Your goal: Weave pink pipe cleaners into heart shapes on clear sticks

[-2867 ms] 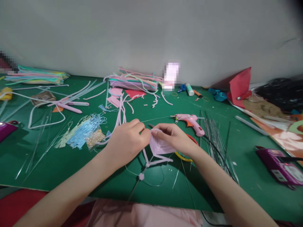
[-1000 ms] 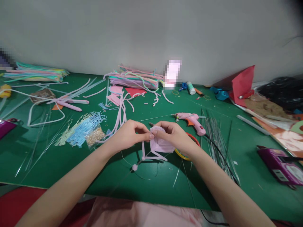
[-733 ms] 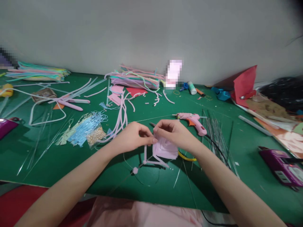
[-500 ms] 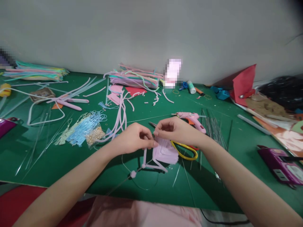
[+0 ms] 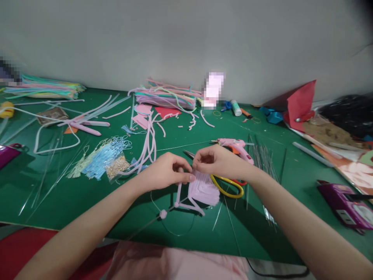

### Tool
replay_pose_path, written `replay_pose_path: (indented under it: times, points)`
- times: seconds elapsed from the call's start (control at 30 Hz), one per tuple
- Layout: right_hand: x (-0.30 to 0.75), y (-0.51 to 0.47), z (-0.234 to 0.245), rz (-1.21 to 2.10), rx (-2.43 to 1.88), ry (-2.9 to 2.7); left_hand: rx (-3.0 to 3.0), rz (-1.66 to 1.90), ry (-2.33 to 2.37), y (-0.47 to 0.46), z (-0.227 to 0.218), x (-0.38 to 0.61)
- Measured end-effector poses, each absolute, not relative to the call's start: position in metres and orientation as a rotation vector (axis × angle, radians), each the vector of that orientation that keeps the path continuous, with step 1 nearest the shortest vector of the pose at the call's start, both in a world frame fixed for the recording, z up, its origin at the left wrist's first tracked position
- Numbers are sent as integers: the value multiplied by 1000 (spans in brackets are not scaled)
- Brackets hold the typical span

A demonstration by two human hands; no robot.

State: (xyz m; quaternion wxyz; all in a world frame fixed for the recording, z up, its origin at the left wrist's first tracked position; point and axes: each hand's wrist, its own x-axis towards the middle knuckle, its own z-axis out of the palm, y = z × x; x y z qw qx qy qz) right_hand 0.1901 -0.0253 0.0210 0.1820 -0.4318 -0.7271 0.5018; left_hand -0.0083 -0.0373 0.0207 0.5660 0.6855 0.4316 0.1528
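My left hand (image 5: 166, 171) is closed, thumb and index finger pinching the upper left edge of a lilac pipe-cleaner piece (image 5: 204, 189). Close by, my right hand (image 5: 217, 162) pinches the top of the same piece, the fingertips of both hands almost touching. The piece is a flat panel of strands wound side by side, with loose lilac strips and a thin wire at its lower left. Along that wire sits a small lilac pompom (image 5: 163, 214). Scissors with yellow handles (image 5: 230, 190) lie partly hidden beneath my right hand, their tips showing above it.
Behind my right hand lies a pink glue gun (image 5: 237, 149), with thin wires (image 5: 264, 159) beside it. Blue tassels (image 5: 100, 161) and a bag of gold beads (image 5: 116, 167) lie left. Pipe-cleaner bundles (image 5: 166, 97) line the wall. A purple device (image 5: 344, 204) stands at right.
The lilac panel has tilted slightly and its loose lower strip has dropped a little. Both hands stay nearly in place, still pinching it.
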Motion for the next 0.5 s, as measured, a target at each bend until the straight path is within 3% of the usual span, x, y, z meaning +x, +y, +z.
replay_pose_path:
  times: [0.5]
  points:
    - [189,-31,21,1396,-1193,-2093,1615,357,991,-37,21,-10]
